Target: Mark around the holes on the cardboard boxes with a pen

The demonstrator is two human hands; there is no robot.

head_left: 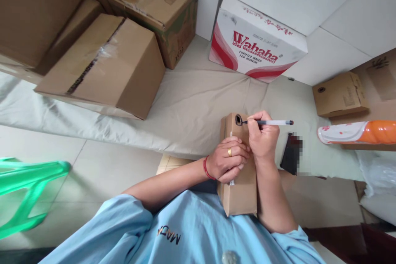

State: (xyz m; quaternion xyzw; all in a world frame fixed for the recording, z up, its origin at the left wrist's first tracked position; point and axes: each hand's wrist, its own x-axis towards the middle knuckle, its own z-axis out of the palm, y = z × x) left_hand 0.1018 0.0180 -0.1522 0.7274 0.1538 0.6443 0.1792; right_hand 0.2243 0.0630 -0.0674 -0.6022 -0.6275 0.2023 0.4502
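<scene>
A narrow cardboard box point(240, 199) lies lengthwise in front of my body, its near end against my blue shirt. Across its upper face rests my left hand point(232, 159), fingers curled together and holding the box; a ring and a red bracelet are on this arm. My right hand point(262, 136) is closed around a pen point(276, 122) with a clear barrel and dark ends. The pen's tip meets the edge of a dark-rimmed oval mark point(239, 120) near the box's far end. Part of the box is hidden under both hands.
A pale cloth point(192, 111) covers the surface beneath. Cardboard boxes point(136, 74) stand at left, a white and red Wahaha carton point(256, 45) at the back. To the right are a small box point(338, 95), a dark flat object point(289, 154) and an orange-white bottle point(359, 133). A green stool point(31, 189) stands lower left.
</scene>
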